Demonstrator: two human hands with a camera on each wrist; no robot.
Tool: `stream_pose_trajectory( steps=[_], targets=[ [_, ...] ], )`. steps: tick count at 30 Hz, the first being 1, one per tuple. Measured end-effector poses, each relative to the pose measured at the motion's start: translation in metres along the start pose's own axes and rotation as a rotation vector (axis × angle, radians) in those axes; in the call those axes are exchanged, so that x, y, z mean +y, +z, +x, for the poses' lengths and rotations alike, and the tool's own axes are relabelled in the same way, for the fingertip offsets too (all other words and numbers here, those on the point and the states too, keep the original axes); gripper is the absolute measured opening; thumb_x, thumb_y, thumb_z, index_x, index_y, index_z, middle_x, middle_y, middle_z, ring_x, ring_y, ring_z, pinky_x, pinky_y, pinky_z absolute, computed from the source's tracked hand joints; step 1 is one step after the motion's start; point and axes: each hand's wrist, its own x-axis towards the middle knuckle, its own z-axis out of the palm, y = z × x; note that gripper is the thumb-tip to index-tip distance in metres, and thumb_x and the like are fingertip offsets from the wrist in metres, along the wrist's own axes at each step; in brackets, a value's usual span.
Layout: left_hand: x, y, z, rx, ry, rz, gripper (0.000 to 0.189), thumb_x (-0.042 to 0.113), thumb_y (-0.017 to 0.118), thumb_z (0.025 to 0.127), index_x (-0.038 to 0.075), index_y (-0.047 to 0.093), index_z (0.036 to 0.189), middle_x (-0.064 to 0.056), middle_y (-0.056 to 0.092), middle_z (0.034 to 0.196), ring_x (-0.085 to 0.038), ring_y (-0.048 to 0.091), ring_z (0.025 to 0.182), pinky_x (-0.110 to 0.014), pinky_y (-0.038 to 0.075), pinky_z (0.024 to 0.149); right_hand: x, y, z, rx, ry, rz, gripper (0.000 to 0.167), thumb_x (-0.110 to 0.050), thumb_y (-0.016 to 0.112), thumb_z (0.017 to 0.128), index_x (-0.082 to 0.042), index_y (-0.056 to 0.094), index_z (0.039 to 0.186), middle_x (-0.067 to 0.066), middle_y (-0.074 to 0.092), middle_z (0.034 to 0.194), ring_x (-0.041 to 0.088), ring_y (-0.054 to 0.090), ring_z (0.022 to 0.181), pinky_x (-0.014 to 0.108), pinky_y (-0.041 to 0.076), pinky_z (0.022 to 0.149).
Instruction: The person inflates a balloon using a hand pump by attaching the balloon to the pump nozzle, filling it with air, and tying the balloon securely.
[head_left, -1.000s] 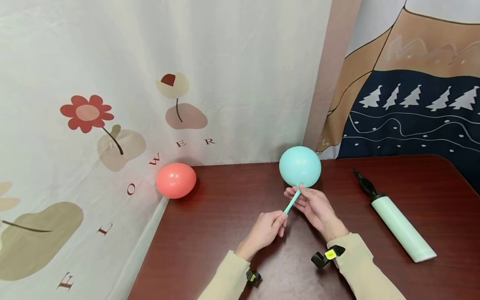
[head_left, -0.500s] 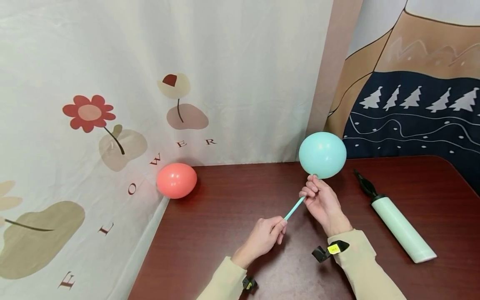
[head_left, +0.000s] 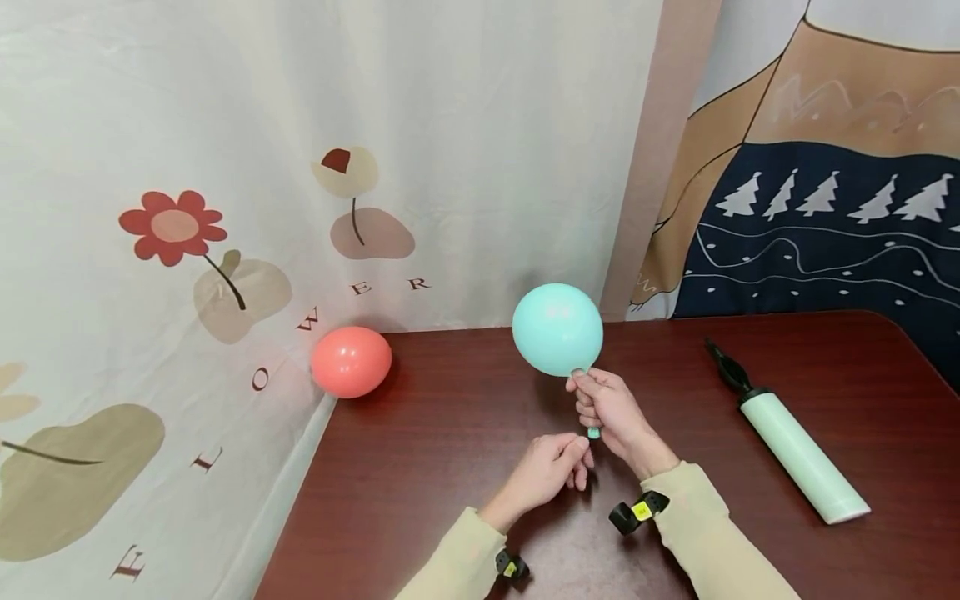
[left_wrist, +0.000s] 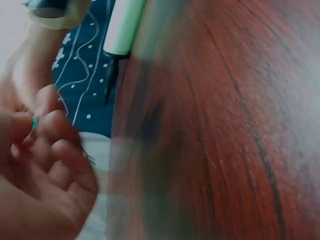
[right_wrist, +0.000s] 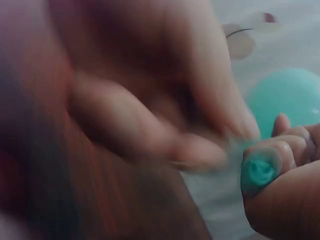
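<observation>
An inflated light-blue balloon point(head_left: 557, 329) is held up over the table, its neck point(head_left: 594, 433) pointing down. My right hand point(head_left: 615, 412) grips it at the base, with fingers curled round the neck. A bunched bit of neck point(right_wrist: 261, 172) pokes out below the right fist. Just under that, my left hand point(head_left: 551, 468) has its fingers bent and their tips right at the neck. A sliver of teal shows beside the left fingers point(left_wrist: 55, 125) in the left wrist view. I cannot tell whether they pinch the neck's end; the hand is blurred in the right wrist view.
An inflated red balloon point(head_left: 351, 362) lies at the table's back left corner. On the right lies a pale green hand pump point(head_left: 802, 454) with a black nozzle. Printed curtains point(head_left: 480, 167) hang behind the dark red-brown table point(head_left: 397, 467).
My right hand swung right and up with the light-blue balloon, then came back left and down. The stretched neck between my hands has shortened to a small end. My left hand moved slightly right.
</observation>
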Motion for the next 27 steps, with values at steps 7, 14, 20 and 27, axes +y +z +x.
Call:
stream_pose_trajectory(
  steps=[7, 14, 20, 27],
  targets=[
    [-0.016, -0.016, -0.011, 0.181, 0.209, 0.258, 0.019, 0.021, 0.057, 0.108, 0.008, 0.068, 0.098, 0.004, 0.068, 0.079, -0.006, 0.061, 0.064, -0.018, 0.05, 0.063, 0.006, -0.017, 0.002, -0.04, -0.025, -0.58, 0.03, -0.017, 0.051, 0.11, 0.004, 0.063, 0.091, -0.003, 0.039, 0.061, 0.012, 0.034, 0.053, 0.025, 0.032, 0.052],
    [-0.007, -0.047, 0.011, 0.259, 0.632, 1.015, 0.055, 0.045, 0.083, 0.087, 0.014, 0.061, 0.126, -0.012, 0.043, 0.155, -0.037, 0.035, 0.147, -0.058, 0.037, 0.111, 0.009, -0.018, -0.004, -0.178, -0.16, -1.156, 0.027, -0.011, 0.055, 0.107, -0.009, 0.068, 0.083, 0.002, 0.063, 0.074, 0.011, 0.047, 0.061, 0.031, 0.043, 0.061],
    [0.005, -0.062, 0.026, 0.108, 0.533, 1.176, 0.082, 0.069, 0.077, 0.081, 0.02, 0.059, 0.143, -0.002, 0.016, 0.172, -0.038, 0.0, 0.159, -0.073, 0.013, 0.118, -0.001, -0.01, -0.01, -0.257, -0.22, -1.303, 0.025, -0.011, 0.059, 0.105, -0.01, 0.064, 0.08, -0.003, 0.059, 0.069, 0.006, 0.044, 0.055, 0.026, 0.04, 0.056],
    [0.016, -0.06, 0.029, 0.103, 0.531, 1.245, 0.056, 0.067, 0.079, 0.079, 0.021, 0.072, 0.111, 0.007, 0.052, 0.153, -0.028, 0.027, 0.155, -0.072, 0.015, 0.118, -0.004, 0.001, -0.018, -0.283, -0.32, -1.403, 0.029, -0.011, 0.061, 0.104, -0.017, 0.058, 0.076, -0.011, 0.046, 0.062, 0.002, 0.042, 0.054, 0.023, 0.04, 0.054]
  ],
)
